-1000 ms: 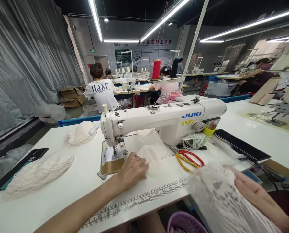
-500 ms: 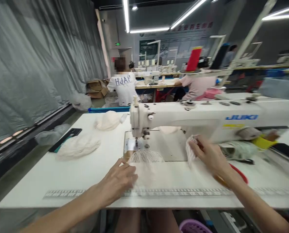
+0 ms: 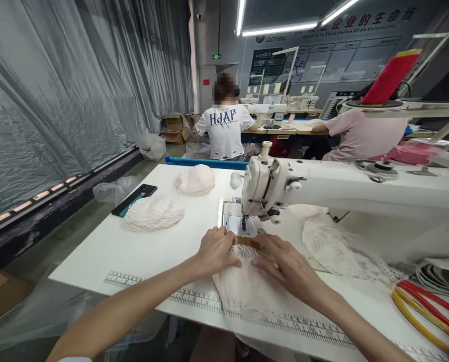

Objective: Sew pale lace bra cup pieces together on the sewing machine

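Observation:
A cream lace fabric piece (image 3: 243,291) lies across the table's near edge, just in front of the sewing machine's needle and presser foot (image 3: 244,223). My left hand (image 3: 216,251) grips its upper left edge, thumb and bent fingers closed on the cloth. At the upper right edge, my right hand (image 3: 282,259) is curled on the same piece, thumb towards the left hand. Between the fingers runs a brown strip (image 3: 246,242) in front of the needle plate. Another cream lace piece (image 3: 333,246) rests beneath the machine arm, right of my hands.
Stacked lace pieces (image 3: 154,213) lie on the left beside a dark phone (image 3: 145,191). Cream cup-shaped pieces (image 3: 196,180) sit farther back. A printed ruler (image 3: 201,299) runs along the front edge. Red and yellow loops (image 3: 428,311) lie at right. Co-workers (image 3: 226,125) sit ahead.
My right hand has left the lace at the right and come in beside my left hand, onto the piece before the needle. The view has turned left.

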A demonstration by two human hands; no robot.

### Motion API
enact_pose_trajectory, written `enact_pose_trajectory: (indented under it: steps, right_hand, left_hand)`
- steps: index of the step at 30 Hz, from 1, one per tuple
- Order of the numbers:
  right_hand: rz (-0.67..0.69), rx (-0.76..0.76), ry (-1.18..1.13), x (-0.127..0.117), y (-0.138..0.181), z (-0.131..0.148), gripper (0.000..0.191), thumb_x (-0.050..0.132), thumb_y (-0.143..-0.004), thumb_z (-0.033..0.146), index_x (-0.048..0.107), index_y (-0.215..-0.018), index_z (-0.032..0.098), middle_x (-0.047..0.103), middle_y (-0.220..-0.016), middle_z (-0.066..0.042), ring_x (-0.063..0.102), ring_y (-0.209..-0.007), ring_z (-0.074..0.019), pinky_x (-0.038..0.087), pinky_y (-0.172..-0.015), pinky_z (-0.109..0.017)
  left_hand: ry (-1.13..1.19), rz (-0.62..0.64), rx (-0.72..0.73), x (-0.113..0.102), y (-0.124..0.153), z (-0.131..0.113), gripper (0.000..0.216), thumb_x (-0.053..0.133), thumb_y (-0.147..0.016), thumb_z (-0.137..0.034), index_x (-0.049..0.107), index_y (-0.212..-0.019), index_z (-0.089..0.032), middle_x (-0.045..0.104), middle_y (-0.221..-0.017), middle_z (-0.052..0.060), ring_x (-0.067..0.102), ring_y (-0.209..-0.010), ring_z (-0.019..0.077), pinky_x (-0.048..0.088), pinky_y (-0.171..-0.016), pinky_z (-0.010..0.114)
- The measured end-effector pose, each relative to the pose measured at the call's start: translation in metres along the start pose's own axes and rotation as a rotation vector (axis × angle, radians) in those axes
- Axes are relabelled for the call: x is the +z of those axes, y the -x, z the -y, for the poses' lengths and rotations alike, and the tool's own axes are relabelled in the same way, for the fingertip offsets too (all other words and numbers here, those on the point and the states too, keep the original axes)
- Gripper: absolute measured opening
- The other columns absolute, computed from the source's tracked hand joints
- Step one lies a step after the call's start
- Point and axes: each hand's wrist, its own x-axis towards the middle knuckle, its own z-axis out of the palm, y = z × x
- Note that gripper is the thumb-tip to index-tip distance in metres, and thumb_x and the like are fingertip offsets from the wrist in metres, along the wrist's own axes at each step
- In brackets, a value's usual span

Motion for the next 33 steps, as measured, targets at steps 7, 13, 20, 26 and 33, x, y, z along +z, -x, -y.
enact_pose_trajectory:
  steps: [7, 13, 20, 26, 33]
  right_hand:
    - [0.100, -0.061, -0.242, 0.012, -0.026, -0.006, 0.025, 0.053, -0.086, 0.046, 0.055, -0.099, 0.024, 0.058, -0.111, -0.008, 0.052, -0.101, -0.0254, 0.041, -0.085, -0.044]
    - [0.086, 0.127, -0.436, 0.011, -0.019, -0.011, 0.026, 0.044, -0.090, 0.039, 0.047, -0.071, 0.021, 0.048, -0.061, 0.003, 0.043, -0.055, -0.0127, 0.033, -0.050, -0.024]
    - [0.027, 0.157, -0.332, 0.009, -0.019, -0.011, 0.030, 0.038, -0.091, 0.037, 0.043, -0.066, 0.021, 0.044, -0.055, 0.004, 0.035, -0.047, -0.0111, 0.027, -0.046, -0.024]
    - [0.034, 0.161, -0.157, 0.006, -0.021, -0.016, 0.027, 0.035, -0.092, 0.034, 0.045, -0.070, 0.022, 0.047, -0.053, 0.003, 0.042, -0.046, -0.0132, 0.027, -0.046, -0.024]
    - [0.112, 0.208, 0.067, 0.012, -0.033, -0.022, 0.023, 0.039, -0.091, 0.026, 0.048, -0.070, 0.020, 0.056, -0.057, 0.001, 0.051, -0.050, -0.0134, 0.026, -0.047, -0.023]
  left_hand:
    - [0.165, -0.002, 0.027, 0.003, -0.007, 0.008, 0.006, 0.058, -0.077, -0.023, 0.055, -0.080, -0.019, 0.055, -0.085, 0.001, 0.051, -0.086, 0.0181, 0.040, -0.070, 0.026]
    - [0.423, 0.062, 0.070, 0.001, -0.013, 0.004, 0.005, 0.053, -0.079, -0.022, 0.057, -0.079, -0.018, 0.047, -0.061, -0.005, 0.044, -0.058, 0.0116, 0.032, -0.054, 0.022]
    - [0.411, 0.055, 0.043, -0.001, -0.019, -0.005, 0.013, 0.061, -0.075, -0.028, 0.062, -0.084, -0.019, 0.052, -0.063, -0.004, 0.049, -0.063, 0.0139, 0.035, -0.058, 0.024]
    - [0.367, 0.007, 0.035, 0.008, -0.029, -0.004, 0.023, 0.067, -0.071, -0.025, 0.063, -0.093, -0.018, 0.062, -0.088, 0.001, 0.056, -0.084, 0.0185, 0.042, -0.071, 0.028]
    - [0.181, -0.067, 0.033, 0.019, -0.030, 0.000, 0.029, 0.068, -0.073, -0.032, 0.059, -0.098, -0.019, 0.057, -0.085, 0.000, 0.055, -0.079, 0.0180, 0.044, -0.068, 0.030]
